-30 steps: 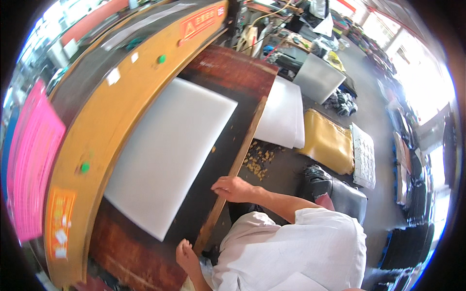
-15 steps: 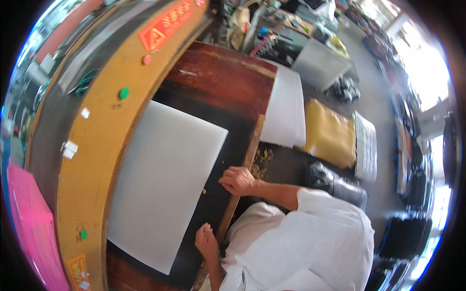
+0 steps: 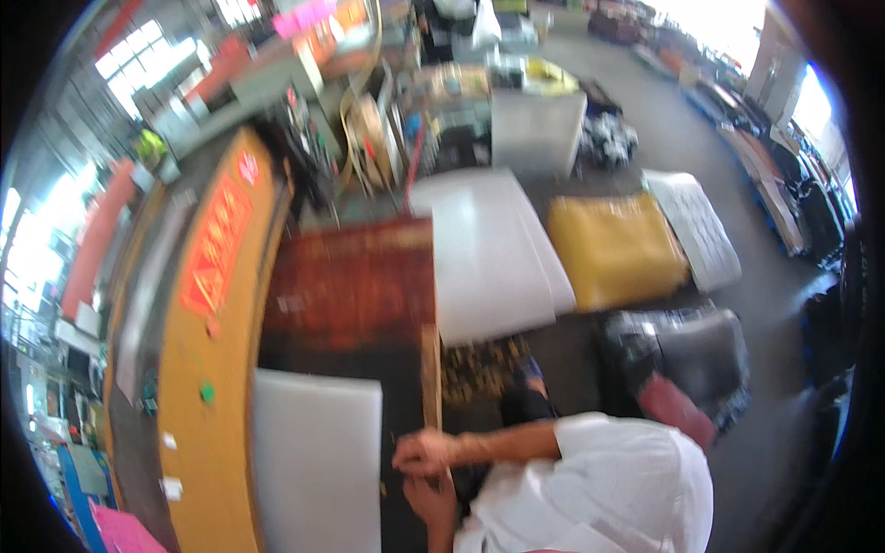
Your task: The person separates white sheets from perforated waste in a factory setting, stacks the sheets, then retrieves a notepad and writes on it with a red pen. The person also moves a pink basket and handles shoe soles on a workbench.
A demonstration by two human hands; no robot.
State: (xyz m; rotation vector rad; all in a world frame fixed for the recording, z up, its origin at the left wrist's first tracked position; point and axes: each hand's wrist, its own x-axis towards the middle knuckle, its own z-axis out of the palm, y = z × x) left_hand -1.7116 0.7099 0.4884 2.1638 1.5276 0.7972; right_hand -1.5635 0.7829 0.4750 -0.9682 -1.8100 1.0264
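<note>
Both hands rest near the right edge of the table point(image 3: 355, 281), apart from the white sheet point(image 3: 318, 461).

The step in hand looks like a pause beside the sheet, which lies to the left, next to the yellow beam point(image 3: 210, 341); handling it would call for a reach left. The right hand point(image 3: 424, 453) seems loosely curled, the left hand point(image 3: 431, 500) sits nearer, partly hidden; blur means I cannot tell either finger state. What the black bundle point(image 3: 705, 346) at right contains is unclear.
</note>
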